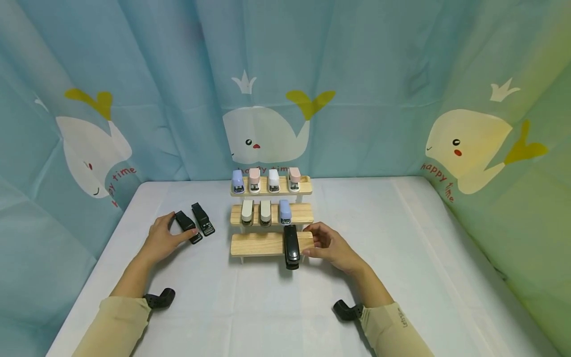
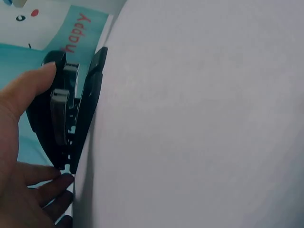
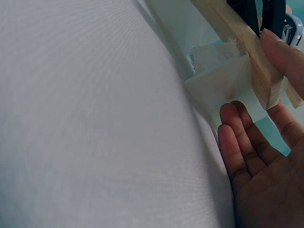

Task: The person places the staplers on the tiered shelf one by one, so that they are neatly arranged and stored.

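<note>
A black stapler [image 1: 189, 227] lies on the table at the left. My left hand [image 1: 163, 239] holds it lengthwise, the thumb on one end and the fingers at the other. In the left wrist view the jaws of that stapler [image 2: 59, 114] stand apart. A second black stapler [image 1: 203, 219] lies right beside it. Another black stapler [image 1: 292, 248] rests on the right part of the stand's lowest wooden shelf [image 1: 258, 245], its front jutting past the edge. My right hand [image 1: 332, 249] is at that shelf's right end, thumb by the edge near the stapler, fingers relaxed beneath.
The top shelf [image 1: 305, 186] carries several small staplers in blue, pink and white. On the middle shelf [image 1: 302, 213] are two cream staplers [image 1: 265, 212] and a blue one [image 1: 285, 211]. A whale-print curtain [image 1: 267, 134] stands behind the white table [image 1: 379, 223].
</note>
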Available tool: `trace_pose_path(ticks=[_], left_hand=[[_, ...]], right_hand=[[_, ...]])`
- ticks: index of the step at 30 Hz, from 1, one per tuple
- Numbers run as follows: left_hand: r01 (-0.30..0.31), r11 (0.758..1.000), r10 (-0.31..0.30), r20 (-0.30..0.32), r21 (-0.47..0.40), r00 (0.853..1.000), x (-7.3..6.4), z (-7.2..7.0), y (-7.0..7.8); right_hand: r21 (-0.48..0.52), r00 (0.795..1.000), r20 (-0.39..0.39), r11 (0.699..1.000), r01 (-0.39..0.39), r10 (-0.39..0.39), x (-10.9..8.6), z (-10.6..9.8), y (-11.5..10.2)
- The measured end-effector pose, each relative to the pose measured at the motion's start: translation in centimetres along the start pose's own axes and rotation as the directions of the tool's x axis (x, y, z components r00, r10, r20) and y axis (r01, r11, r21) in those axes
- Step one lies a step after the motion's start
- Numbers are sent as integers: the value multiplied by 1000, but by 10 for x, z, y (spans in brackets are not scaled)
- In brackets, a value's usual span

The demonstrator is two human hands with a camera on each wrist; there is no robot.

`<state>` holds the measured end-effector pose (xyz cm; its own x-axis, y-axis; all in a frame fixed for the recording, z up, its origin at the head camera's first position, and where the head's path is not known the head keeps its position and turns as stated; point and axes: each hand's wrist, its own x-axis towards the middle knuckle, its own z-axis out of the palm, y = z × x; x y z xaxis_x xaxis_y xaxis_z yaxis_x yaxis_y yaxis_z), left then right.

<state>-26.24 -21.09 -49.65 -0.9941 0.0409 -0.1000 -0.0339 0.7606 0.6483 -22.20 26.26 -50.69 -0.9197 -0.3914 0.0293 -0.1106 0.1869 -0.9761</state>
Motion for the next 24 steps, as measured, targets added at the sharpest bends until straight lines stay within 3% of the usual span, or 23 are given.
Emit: trace_pose_path(ticks=[9,24], left_hand=[[11,999,-11,3,51,1000,8,-4,-5],[27,1000,-27,-38,10,999,6,-4,-4]], right_hand=[[6,1000,7,1000,9,-9,0,0,1],[7,1000,-1,1000,0,0,0,0,0]])
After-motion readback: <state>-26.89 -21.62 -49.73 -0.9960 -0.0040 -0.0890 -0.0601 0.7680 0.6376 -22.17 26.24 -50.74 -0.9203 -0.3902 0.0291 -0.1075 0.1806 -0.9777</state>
